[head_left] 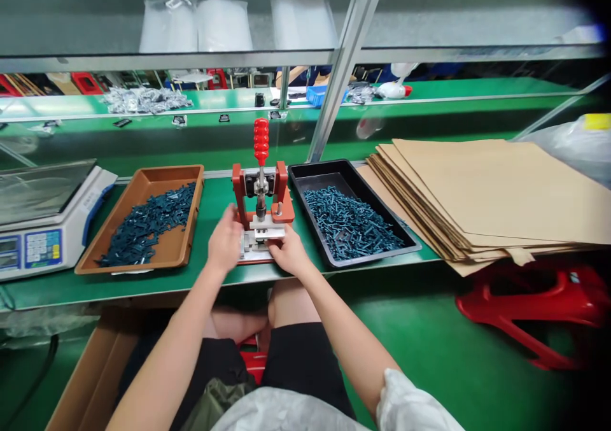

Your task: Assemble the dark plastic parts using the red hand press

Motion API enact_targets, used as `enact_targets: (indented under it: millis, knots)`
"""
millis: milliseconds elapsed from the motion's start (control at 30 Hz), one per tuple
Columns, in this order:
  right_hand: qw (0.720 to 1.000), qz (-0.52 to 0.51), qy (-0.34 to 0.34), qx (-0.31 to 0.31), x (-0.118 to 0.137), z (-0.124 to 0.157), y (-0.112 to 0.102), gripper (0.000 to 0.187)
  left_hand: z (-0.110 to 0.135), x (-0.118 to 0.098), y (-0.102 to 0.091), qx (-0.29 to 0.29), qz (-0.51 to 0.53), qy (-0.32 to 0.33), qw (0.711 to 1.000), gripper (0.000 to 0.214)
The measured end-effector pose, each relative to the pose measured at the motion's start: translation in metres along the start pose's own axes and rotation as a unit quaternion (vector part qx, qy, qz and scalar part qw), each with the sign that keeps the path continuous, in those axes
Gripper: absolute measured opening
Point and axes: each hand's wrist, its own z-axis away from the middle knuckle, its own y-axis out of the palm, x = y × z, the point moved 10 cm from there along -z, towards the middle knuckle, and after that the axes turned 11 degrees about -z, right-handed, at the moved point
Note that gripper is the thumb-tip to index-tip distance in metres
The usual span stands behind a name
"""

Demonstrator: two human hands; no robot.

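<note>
— Red-painted steel: that's the hand press [260, 189] at the front of the green workbench [143, 289], yes?
— Yes, directly in front of the person, with its red ribbed handle [260, 141] standing upright.
— Where are the hands?
— Both are at the base of the press. The left hand [224, 240] comes in from the near side, its fingers slightly apart against the base beside the red upright. The right hand [290, 251] reaches across from the other side, its fingers curled over the front of the bright metal plate [251, 243].
— Are they pinching anything?
— I can't tell. The two hands sit close together there, and anything small between them is hidden.
— What's on either side of the press?
— To its left, a brown tray [174, 173] holds a heap of dark teal plastic pieces [143, 227], with a digital scale [48, 253] beyond it. To its right, a black tray [315, 171] holds more dark pieces [351, 224], just beside a stack of cardboard sheets [491, 189].
</note>
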Motion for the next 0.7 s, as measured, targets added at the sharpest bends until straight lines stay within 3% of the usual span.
enact_targets:
  millis: [67,167,233,333,433,533,600,700]
  knots:
    - [0.999,-0.024,0.029,0.0,-0.011,-0.002,-0.003,0.029,0.004,-0.02,0.017,0.033,-0.061,0.055,0.996,0.069]
    - [0.995,-0.045,0.086,0.012,-0.029,-0.004,-0.003,0.036,0.009,-0.021,0.023,0.051,-0.071,0.042,0.995,0.075]
    - [0.99,-0.057,0.126,0.038,-0.038,-0.005,0.001,0.03,0.006,-0.012,0.016,0.051,-0.027,0.0,0.998,0.073]
    - [0.982,-0.075,0.165,0.06,-0.046,-0.005,0.006,0.022,-0.014,-0.018,-0.012,-0.027,0.045,-0.04,0.998,0.067]
    - [0.98,-0.079,0.176,0.052,-0.047,-0.003,0.006,0.023,-0.043,-0.068,-0.046,-0.117,0.113,0.019,0.987,0.061]
    - [0.982,-0.067,0.171,0.05,-0.043,-0.003,0.007,0.024,-0.064,-0.132,-0.067,-0.136,0.189,0.115,0.966,0.064]
    - [0.983,-0.054,0.171,0.048,-0.04,-0.003,0.006,0.022,-0.064,-0.164,-0.073,-0.128,0.212,0.162,0.955,0.066]
    - [0.984,-0.06,0.162,0.046,-0.032,-0.004,0.005,0.02,-0.038,-0.187,-0.075,-0.146,0.182,0.205,0.95,0.053]
